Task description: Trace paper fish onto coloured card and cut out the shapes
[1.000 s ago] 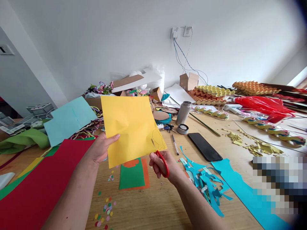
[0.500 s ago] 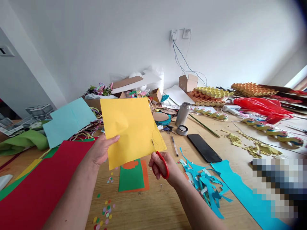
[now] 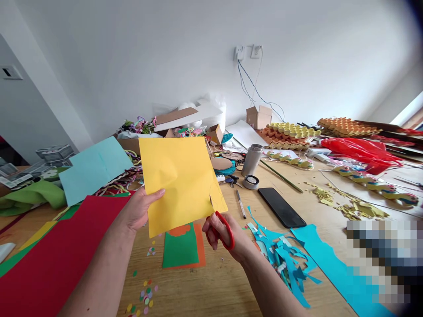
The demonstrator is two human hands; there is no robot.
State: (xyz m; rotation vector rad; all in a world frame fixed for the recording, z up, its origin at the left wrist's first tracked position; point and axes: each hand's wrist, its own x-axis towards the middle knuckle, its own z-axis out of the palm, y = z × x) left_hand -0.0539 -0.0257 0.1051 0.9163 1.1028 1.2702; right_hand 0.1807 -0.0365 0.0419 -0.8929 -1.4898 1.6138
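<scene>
A large yellow sheet (image 3: 178,180) is held up above the wooden table, pinched at its left edge by my left hand (image 3: 140,209), thumb on the front. Faint pencil lines mark its lower right corner. My right hand (image 3: 220,231) is closed around the red handles of a pair of scissors (image 3: 230,233). Their blades meet the sheet's bottom edge near that corner; one blade shows in front of the paper. Below the sheet, a green piece (image 3: 181,253) lies over an orange piece (image 3: 201,246).
Blue scraps (image 3: 287,259) and a blue sheet (image 3: 333,255) lie at right. Behind them are a black phone (image 3: 281,207), a pen (image 3: 241,204) and a grey bottle (image 3: 252,160). Red paper (image 3: 66,255) covers the left; small coloured dots (image 3: 147,297) are scattered in front.
The scissors and my right hand have shifted slightly down and look more open. The yellow sheet's lower right corner has moved slightly left and down.
</scene>
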